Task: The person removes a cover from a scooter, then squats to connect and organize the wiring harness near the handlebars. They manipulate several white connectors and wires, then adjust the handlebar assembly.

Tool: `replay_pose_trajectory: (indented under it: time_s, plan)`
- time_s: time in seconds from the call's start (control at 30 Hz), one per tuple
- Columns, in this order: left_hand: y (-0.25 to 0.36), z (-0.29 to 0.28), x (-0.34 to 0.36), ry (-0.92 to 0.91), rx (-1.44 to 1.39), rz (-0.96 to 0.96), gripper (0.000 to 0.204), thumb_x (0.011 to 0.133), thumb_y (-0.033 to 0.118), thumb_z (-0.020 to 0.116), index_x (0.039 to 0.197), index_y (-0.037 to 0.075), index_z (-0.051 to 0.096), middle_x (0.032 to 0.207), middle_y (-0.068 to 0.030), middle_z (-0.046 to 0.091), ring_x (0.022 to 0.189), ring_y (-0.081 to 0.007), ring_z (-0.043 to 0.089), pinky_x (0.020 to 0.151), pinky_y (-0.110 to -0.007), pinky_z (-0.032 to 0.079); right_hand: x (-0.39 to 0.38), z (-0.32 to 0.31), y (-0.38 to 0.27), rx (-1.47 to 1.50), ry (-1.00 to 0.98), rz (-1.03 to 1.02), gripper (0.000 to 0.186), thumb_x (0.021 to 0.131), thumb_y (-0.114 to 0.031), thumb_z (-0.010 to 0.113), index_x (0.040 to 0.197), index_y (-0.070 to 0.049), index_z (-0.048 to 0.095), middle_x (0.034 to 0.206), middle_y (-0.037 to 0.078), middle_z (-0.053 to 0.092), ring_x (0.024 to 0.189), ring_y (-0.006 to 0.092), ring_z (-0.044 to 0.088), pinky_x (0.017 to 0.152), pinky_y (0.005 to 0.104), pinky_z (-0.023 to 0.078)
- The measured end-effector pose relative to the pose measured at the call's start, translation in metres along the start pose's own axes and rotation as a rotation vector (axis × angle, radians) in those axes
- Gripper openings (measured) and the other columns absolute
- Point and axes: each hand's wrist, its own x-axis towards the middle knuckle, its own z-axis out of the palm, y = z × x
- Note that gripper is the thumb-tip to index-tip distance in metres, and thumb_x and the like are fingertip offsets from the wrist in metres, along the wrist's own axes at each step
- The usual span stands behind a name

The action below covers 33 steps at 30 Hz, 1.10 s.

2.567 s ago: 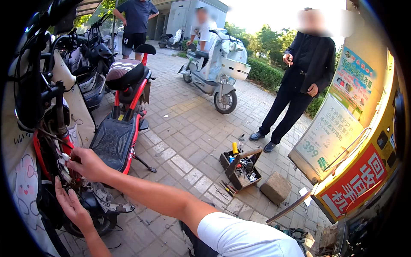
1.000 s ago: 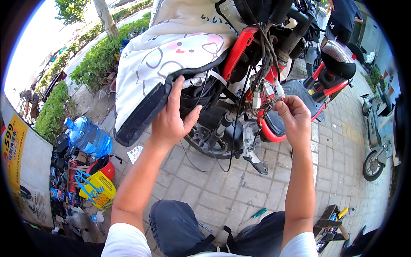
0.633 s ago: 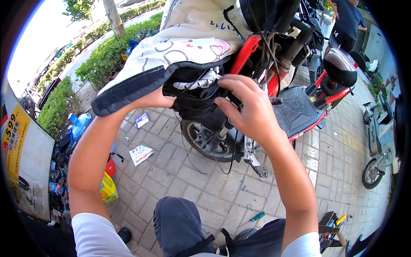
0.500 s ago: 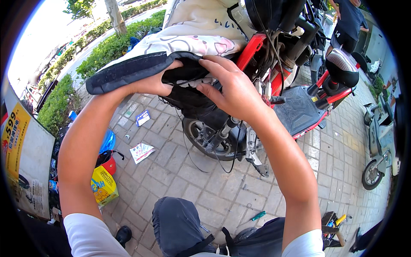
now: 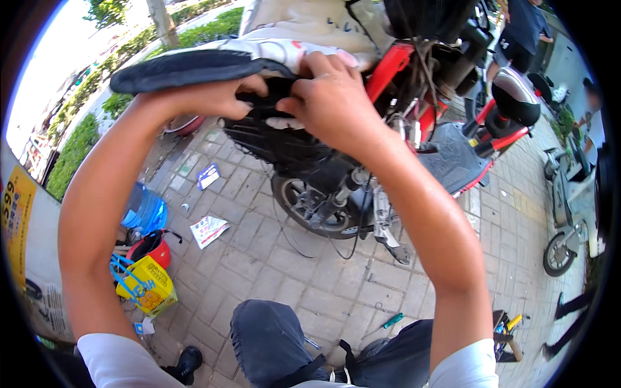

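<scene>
A padded, pale cartoon-print cover (image 5: 284, 21) with a thick black edge (image 5: 184, 68) drapes over the front of a red electric scooter (image 5: 389, 68). Beneath that edge, my left hand (image 5: 223, 97) reaches in from the left, its thumb and bent fingers apart at a dark opening. My right hand (image 5: 336, 97) grips the cover's border, fingers on top and thumb underneath. Torn-looking black material (image 5: 272, 139) hangs below both hands. Under it are the scooter's wheel (image 5: 291, 194) and loose cables. What lies deep inside the opening is hidden.
On the paving lie a leaflet (image 5: 208, 231), a blue-and-white packet (image 5: 207, 176) and a green-handled screwdriver (image 5: 392, 320). At left stand a water jug (image 5: 147, 210), red helmet (image 5: 152, 249) and yellow bag (image 5: 150, 284). Another person (image 5: 522, 29) stands back right, near a parked scooter (image 5: 566, 213).
Both hands and the cover's black edge have shifted slightly left and up in view. My right fingers have bent more over the border. Another person has come into view at far right.
</scene>
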Motion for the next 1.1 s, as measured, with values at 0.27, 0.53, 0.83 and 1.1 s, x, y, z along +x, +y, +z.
replay_pose_trajectory:
  time_s: [0.27, 0.53, 0.83, 1.1]
  plan:
    - [0.082, 0.062, -0.036, 0.278, 0.009, -0.094, 0.092, 0.067, 0.041, 0.080, 0.138, -0.004, 0.041, 0.138, -0.0270, 0.043, 0.132, -0.0374, 0.039, 0.110, -0.042, 0.031, -0.104, -0.037, -0.034, 0.378, 0.306, 0.198, 0.032, 0.070, -0.009, 0.077, 0.099, -0.003, 0.064, 0.107, 0.014, 0.057, 0.099, 0.0339, 0.054, 0.088, 0.0429, 0.043]
    - [0.197, 0.138, -0.031, 0.615, -0.958, 0.131, 0.059, 0.081, 0.021, 0.072, 0.129, -0.006, 0.049, 0.135, -0.0220, 0.049, 0.127, -0.0370, 0.044, 0.108, -0.044, 0.035, -0.133, -0.048, 0.031, 0.107, 0.373, 0.613, 0.044, 0.077, -0.024, 0.078, 0.107, 0.003, 0.059, 0.102, 0.020, 0.060, 0.087, 0.0312, 0.060, 0.078, 0.0386, 0.048]
    - [0.213, 0.146, 0.077, 0.374, -2.065, 0.037, 0.041, 0.094, 0.021, 0.060, 0.129, 0.002, 0.052, 0.117, -0.0052, 0.062, 0.107, -0.0129, 0.057, 0.097, -0.030, 0.042, -0.157, -0.068, 0.085, 1.079, 0.512, 1.090, 0.022, 0.095, -0.014, 0.059, 0.104, 0.006, 0.059, 0.071, 0.004, 0.063, 0.056, 0.0072, 0.054, 0.051, 0.0221, 0.043]
    - [0.209, 0.153, 0.081, 0.473, -1.985, 0.052, 0.050, 0.085, 0.008, 0.070, 0.129, -0.001, 0.048, 0.113, -0.0081, 0.061, 0.105, -0.0138, 0.058, 0.090, -0.028, 0.047, -0.167, -0.077, 0.052, 0.064, 0.492, 0.648, 0.045, 0.082, -0.024, 0.075, 0.117, 0.000, 0.058, 0.105, 0.011, 0.058, 0.085, 0.0184, 0.058, 0.069, 0.0315, 0.048]
